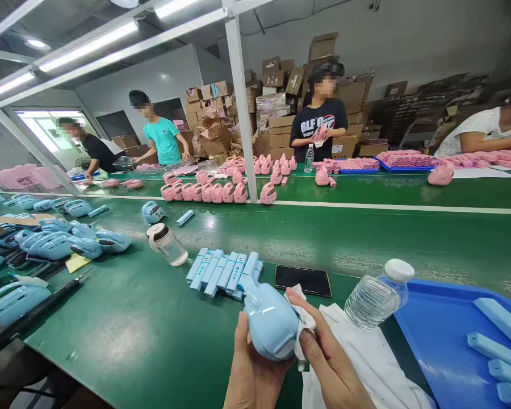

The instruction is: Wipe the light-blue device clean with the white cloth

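My left hand (251, 372) is wrapped round a light blue plastic shell (269, 321), holding it up at the near edge of the green table (145, 329). My right hand (330, 363) pinches a small white cloth (303, 325) against the shell's right side. Just beyond the shell lies a row of several light blue stick-shaped parts (223, 271). A black phone (303, 280) lies flat to the right of them. A larger white cloth (366, 358) is spread under my right hand.
A clear water bottle (377, 294) leans on a blue tray (447, 341) holding more blue sticks. Another bottle (167, 243) stands left. Blue shells (55, 241) pile at the left. Pink shells (213, 192) line the far side, where other people stand working.
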Demonstrator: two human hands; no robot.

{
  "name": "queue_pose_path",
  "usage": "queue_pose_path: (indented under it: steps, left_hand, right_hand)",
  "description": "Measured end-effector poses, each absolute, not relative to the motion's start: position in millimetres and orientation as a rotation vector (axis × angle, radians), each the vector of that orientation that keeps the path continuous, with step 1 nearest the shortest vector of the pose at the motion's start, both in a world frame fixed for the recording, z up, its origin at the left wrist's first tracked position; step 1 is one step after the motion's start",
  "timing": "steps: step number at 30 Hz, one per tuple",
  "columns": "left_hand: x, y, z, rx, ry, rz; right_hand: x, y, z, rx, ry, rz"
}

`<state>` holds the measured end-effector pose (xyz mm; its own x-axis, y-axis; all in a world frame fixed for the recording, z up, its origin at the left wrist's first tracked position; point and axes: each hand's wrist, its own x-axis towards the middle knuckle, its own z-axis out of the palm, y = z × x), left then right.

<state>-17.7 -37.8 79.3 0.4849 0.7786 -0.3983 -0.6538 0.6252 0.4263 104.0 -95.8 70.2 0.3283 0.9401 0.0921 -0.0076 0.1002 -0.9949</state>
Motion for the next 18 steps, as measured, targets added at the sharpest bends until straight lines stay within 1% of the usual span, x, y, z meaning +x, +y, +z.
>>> queue_pose_path:
  steps: [3, 6, 11, 12, 14, 16, 18]
  left_hand:
    - [-18, -37, 97, 0.108, 0.573, 0.847]
    - [-18, -35, 111, 0.139, 0.643, 0.838]
    - [-15, -37, 111, 0.072, 0.625, 0.909]
    - [-14, -38, 107, 0.037, 0.623, 0.925]
    - [-14, -39, 96, 0.008, 0.638, 0.956]
    - [-17, -37, 82, 0.075, 0.668, 1.025]
    - [-23, -34, 69, 0.225, 0.694, 1.086]
  right_hand:
    - [102, -96, 60, -1.290, -1.026, 0.811]
    - [101, -97, 55, -1.294, -0.997, 0.758]
    - [98, -97, 46, -1.315, -1.148, 0.576]
    - [97, -97, 43, -1.325, -1.149, 0.583]
    - [93, -96, 38, -1.310, -1.035, 0.738]
    - [88, -98, 36, -1.225, -0.858, 0.932]
    - [86, -100, 38, -1.146, -0.745, 0.994]
